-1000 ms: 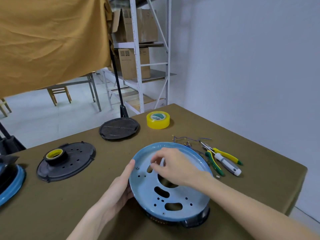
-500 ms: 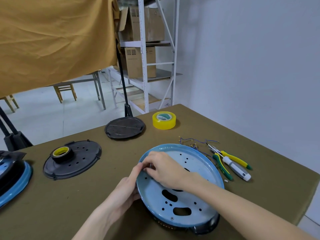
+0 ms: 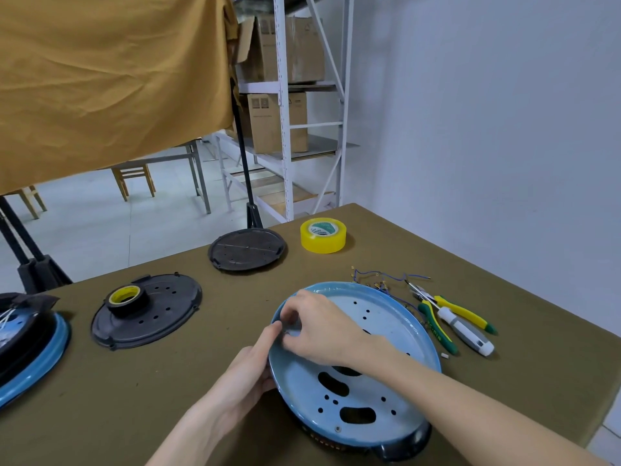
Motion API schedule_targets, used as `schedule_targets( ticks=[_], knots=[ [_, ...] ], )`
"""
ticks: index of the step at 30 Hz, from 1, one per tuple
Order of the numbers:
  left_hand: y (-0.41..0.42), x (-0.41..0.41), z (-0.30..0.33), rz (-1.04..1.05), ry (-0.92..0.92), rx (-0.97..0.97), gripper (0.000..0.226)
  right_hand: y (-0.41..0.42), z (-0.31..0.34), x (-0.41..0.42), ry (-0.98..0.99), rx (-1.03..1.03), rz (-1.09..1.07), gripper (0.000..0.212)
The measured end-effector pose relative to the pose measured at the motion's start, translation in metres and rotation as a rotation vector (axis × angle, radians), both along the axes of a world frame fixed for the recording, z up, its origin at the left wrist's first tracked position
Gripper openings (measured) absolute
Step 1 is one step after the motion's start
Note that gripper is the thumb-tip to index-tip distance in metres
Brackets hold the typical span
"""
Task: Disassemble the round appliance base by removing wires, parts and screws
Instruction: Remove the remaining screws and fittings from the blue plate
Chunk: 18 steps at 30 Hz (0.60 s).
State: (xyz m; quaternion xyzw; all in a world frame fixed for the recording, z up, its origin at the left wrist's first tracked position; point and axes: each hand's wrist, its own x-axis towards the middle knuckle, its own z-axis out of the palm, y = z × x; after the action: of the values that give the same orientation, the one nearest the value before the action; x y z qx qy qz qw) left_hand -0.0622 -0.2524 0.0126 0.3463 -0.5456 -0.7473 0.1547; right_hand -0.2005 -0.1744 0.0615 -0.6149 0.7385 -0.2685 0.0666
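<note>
The round blue appliance base (image 3: 376, 334) lies on the olive table with its perforated light-blue plate facing up and a dark housing under its near edge. My left hand (image 3: 243, 373) grips the base's left rim, thumb on top. My right hand (image 3: 319, 326) reaches across the plate, its curled fingertips pinching at a spot on the inner left rim, right by the left thumb. Whatever small piece sits between those fingertips is hidden.
Loose blue wires (image 3: 386, 280), yellow-green pliers (image 3: 437, 326) and a grey-white screwdriver (image 3: 465, 331) lie right of the base. Behind are yellow tape (image 3: 323, 235), a black disc (image 3: 247, 248) and a black cover (image 3: 168, 312) bearing a tape roll (image 3: 126, 295). Another blue appliance (image 3: 30, 351) sits far left.
My right hand slid left across the plate from near its middle to the left rim, closing up to my left thumb. My left hand kept its hold on the rim.
</note>
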Motion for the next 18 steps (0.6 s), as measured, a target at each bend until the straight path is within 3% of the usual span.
schedule_targets(
  ticks=[2,7,12,18],
  knots=[
    [0.0001,-0.0002,-0.0004,0.005,0.0,-0.002,0.038,-0.0014,-0.0007,0.0009,0.003,-0.009,-0.054,0.014],
    [0.0009,-0.0011,0.0006,-0.001,-0.006,-0.003,0.038,-0.0015,-0.0004,-0.0026,-0.045,0.029,0.049,0.011],
    [0.0002,0.0003,-0.0008,0.0,-0.011,-0.011,0.04,-0.0013,-0.0049,-0.0013,-0.041,-0.004,-0.091,0.018],
    [0.0012,-0.0008,0.0003,0.015,-0.021,0.001,0.039,0.0009,-0.0009,0.0,-0.057,0.052,0.021,0.008]
  ],
)
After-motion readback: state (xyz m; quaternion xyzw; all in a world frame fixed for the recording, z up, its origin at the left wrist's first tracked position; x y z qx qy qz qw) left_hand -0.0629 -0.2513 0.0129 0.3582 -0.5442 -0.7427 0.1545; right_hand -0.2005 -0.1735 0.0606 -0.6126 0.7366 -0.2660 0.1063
